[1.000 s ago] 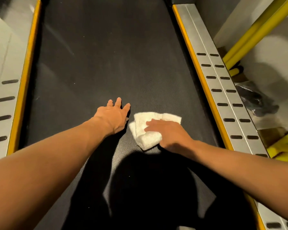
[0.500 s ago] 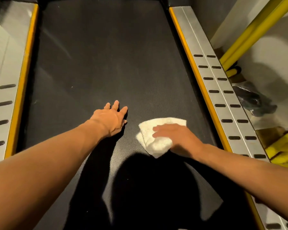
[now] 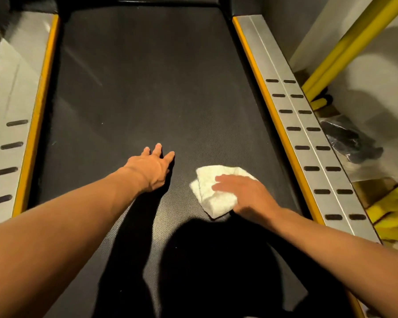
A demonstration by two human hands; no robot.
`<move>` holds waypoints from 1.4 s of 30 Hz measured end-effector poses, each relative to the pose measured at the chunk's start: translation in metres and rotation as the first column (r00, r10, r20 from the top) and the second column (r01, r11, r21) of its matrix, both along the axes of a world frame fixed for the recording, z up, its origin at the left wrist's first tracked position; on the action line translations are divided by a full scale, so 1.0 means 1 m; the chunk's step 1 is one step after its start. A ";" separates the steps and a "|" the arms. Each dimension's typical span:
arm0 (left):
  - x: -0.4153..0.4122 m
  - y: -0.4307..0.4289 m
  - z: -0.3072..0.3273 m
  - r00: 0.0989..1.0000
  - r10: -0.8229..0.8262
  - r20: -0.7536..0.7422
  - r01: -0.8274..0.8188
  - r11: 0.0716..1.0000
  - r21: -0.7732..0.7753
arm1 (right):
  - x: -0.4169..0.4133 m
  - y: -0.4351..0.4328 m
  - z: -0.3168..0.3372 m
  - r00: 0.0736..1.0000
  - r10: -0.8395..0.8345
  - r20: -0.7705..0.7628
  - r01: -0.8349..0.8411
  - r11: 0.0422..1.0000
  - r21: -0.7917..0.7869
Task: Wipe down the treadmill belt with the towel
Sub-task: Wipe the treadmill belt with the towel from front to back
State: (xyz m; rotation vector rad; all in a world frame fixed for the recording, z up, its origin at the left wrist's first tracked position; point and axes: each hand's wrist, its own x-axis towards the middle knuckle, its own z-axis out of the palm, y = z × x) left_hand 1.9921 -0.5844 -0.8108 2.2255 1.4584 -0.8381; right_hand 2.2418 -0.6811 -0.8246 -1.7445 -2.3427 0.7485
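- A black, fine-textured treadmill belt (image 3: pixel 136 88) is seen from above, running away from the viewer between two side rails.
- A white folded terry towel (image 3: pixel 213 200) lies flat on the belt, right of the belt's midline and in the nearer half of the view; its near corner points toward the viewer.
- The right hand (image 3: pixel 244 193) is laid palm-down on the towel's right part. Its fingers (image 3: pixel 223 180) are stretched out nearly straight across the cloth, pressing rather than gripping; they are blurred.
- The left hand (image 3: pixel 153 167) is set palm-down on the bare belt, left of the towel and apart from it. Its fingers (image 3: pixel 157 149) are straight and slightly spread, and nothing is held.
- A silver metal right side rail (image 3: pixel 308 138) with paired dark oval slots is bordered on its inner side by an orange-yellow edge strip (image 3: pixel 260 88); a matching left side rail (image 3: pixel 12 88) is partly in view.
- A dark shadow of the person (image 3: pixel 216 260) is cast on the near belt.
- Beyond the right rail, yellow tubular bars (image 3: pixel 345 42), a black plastic-wrapped bundle (image 3: pixel 349 141) and yellow cylindrical pieces (image 3: pixel 391 203) are seen on the floor.
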 end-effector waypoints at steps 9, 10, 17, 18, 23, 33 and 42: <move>-0.007 -0.004 -0.001 1.000 -0.002 0.000 0.002 1.000 -0.016 | 0.051 0.041 0.000 0.947 -0.302 0.111 0.275 0.939 0.208; -0.009 -0.005 -0.001 1.000 -0.006 0.003 0.006 1.000 -0.015 | 0.045 0.025 -0.006 0.968 -0.229 0.102 0.203 0.955 0.215; -0.012 -0.012 0.004 1.000 -0.001 0.011 0.001 1.000 -0.016 | 0.057 0.045 -0.004 0.977 -0.215 -0.004 0.208 0.944 0.256; -0.012 -0.012 0.005 1.000 -0.001 0.009 0.001 1.000 -0.021 | 0.067 0.055 -0.003 0.967 -0.253 -0.011 0.246 0.929 0.275; -0.013 -0.010 0.006 1.000 0.004 0.005 -0.004 0.999 -0.049 | 0.035 0.042 -0.006 0.950 -0.279 0.139 0.253 0.950 0.182; -0.022 -0.013 0.000 0.999 0.007 0.041 -0.006 1.000 -0.026 | -0.008 0.075 0.021 0.949 -0.293 0.117 0.266 0.942 0.203; -0.026 -0.012 0.000 0.999 0.001 0.051 0.000 0.999 -0.036 | -0.048 0.005 -0.005 0.999 0.026 0.021 -0.026 1.000 0.001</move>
